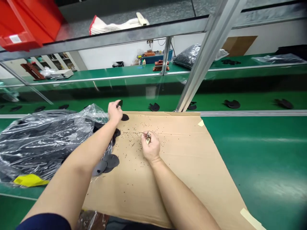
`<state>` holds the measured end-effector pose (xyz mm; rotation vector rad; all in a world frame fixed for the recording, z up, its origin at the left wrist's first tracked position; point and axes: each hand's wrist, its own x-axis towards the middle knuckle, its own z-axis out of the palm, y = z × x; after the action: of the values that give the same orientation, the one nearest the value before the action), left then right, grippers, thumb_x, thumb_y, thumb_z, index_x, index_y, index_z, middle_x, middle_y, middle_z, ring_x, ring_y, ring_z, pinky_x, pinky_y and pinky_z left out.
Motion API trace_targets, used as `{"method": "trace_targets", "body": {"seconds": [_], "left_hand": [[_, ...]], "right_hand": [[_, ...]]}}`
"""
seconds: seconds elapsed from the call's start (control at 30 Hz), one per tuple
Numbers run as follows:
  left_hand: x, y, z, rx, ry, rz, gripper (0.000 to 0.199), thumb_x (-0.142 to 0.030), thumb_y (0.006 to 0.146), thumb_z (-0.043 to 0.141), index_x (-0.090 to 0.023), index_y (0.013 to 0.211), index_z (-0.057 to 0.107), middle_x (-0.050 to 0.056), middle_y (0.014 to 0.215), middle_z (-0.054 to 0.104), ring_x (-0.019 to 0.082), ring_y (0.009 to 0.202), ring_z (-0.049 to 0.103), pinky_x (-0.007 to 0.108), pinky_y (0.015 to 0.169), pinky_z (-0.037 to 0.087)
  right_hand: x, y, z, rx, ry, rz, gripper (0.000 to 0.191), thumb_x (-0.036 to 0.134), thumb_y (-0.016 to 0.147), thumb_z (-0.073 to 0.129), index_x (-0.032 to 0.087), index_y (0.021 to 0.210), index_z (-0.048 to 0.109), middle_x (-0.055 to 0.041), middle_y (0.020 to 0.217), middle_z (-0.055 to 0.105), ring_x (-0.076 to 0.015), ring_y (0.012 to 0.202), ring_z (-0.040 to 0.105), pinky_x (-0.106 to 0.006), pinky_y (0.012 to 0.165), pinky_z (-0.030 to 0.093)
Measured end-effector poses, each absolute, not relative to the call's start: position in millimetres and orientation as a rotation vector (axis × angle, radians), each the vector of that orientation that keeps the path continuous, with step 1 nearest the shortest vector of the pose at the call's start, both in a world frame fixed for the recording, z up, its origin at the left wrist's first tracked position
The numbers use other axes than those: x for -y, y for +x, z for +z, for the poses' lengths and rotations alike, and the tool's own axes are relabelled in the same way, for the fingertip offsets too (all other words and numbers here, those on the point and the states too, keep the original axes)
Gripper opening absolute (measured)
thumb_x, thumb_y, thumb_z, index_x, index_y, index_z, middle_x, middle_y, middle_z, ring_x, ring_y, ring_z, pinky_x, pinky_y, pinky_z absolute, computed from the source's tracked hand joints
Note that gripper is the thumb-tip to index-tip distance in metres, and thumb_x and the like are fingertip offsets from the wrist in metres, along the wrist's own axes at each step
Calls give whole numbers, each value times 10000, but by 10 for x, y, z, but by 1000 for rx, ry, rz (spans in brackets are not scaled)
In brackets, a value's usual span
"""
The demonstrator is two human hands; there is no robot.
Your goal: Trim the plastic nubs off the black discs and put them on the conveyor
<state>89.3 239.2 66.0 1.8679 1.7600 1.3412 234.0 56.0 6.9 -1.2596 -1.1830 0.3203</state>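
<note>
My left hand (115, 112) is at the far left edge of the cardboard sheet (187, 159), its fingers closed on a black disc (120, 103) beside the green conveyor. My right hand (151, 147) is over the middle of the cardboard, wrapped round a small metal tool (148, 138) with brass-coloured parts. Many tiny dark bits (131, 140) lie scattered around it. Another black disc (125, 117) rests on the cardboard just below my left hand. Overlapping dark discs (112, 161) lie at the cardboard's left side.
A clear plastic bag (48, 140) of black pieces fills the left, with a yellow item (31, 180) on it. Black pieces (232, 104) sit along the green belt behind. A metal post (203, 60) rises at the cardboard's back edge. A red bin (31, 22) is above left.
</note>
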Motion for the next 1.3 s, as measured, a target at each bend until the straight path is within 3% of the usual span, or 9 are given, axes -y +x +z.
{"method": "trace_targets", "body": {"seconds": [0.13,0.27,0.4,0.53,0.63,0.7,0.9,1.07,1.3], "left_hand": [[-2806,1073,721,-2018,2160,953,547,-250,748,634,-195,1284,541,146,1300,483,322,1213,455,431,1030,370],[-2930,1698,574,-1910,2196,582,501,-398,805,582,-168,1250,559,165,1273,523,307,1207,480,400,1033,355],[-3029,2326,377,-1846,2085,476,671,-562,752,608,-149,1274,522,203,1269,540,363,1230,460,457,1015,348],[-3076,2648,273,-1709,1968,676,710,-371,558,834,-142,1177,571,188,1090,627,381,1183,492,479,1005,329],[-2990,2693,296,-1515,1799,952,710,-104,535,815,-168,1194,560,99,905,648,301,1057,575,421,950,376],[-2870,2650,363,-1415,1673,1091,666,-53,565,769,-187,1184,562,44,820,632,250,976,600,384,914,401],[-2290,2187,673,-1274,1282,1327,438,-95,635,701,-137,1057,591,54,894,649,172,840,616,322,820,470],[-1563,1487,756,-1037,930,1312,264,-186,666,713,-144,914,631,32,856,648,133,771,607,270,735,487],[-826,936,406,-921,721,1459,367,-277,666,763,-202,975,581,-18,781,615,92,637,592,193,557,466]], "right_hand": [[-567,2323,83,1178,-1284,303,50,223,825,558,186,838,590,-37,787,597,-172,759,566,-316,732,478],[-574,2290,92,1111,-1314,340,56,230,817,564,188,846,586,-37,798,591,-171,757,562,-315,729,476],[-587,2264,95,975,-1343,360,57,240,822,549,193,850,561,-39,813,590,-178,773,576,-325,742,486],[-603,2259,87,901,-1368,377,64,260,825,538,206,858,552,-47,821,601,-189,787,589,-336,754,496],[-603,2261,81,899,-1354,390,66,271,824,540,212,852,545,-49,819,604,-196,793,589,-344,760,495],[-598,2258,74,902,-1352,402,86,278,818,548,209,868,536,-49,826,597,-196,800,582,-348,767,491],[-606,2255,-3,872,-1335,443,358,302,742,621,187,1050,478,-86,985,556,-208,895,556,-360,803,479],[-601,2321,-27,925,-1292,457,353,337,803,573,169,1103,491,-61,928,551,-183,835,561,-345,804,479],[-481,2306,79,1176,-1224,427,486,361,886,515,149,1318,445,-85,990,598,-182,903,586,-358,875,476]]}}
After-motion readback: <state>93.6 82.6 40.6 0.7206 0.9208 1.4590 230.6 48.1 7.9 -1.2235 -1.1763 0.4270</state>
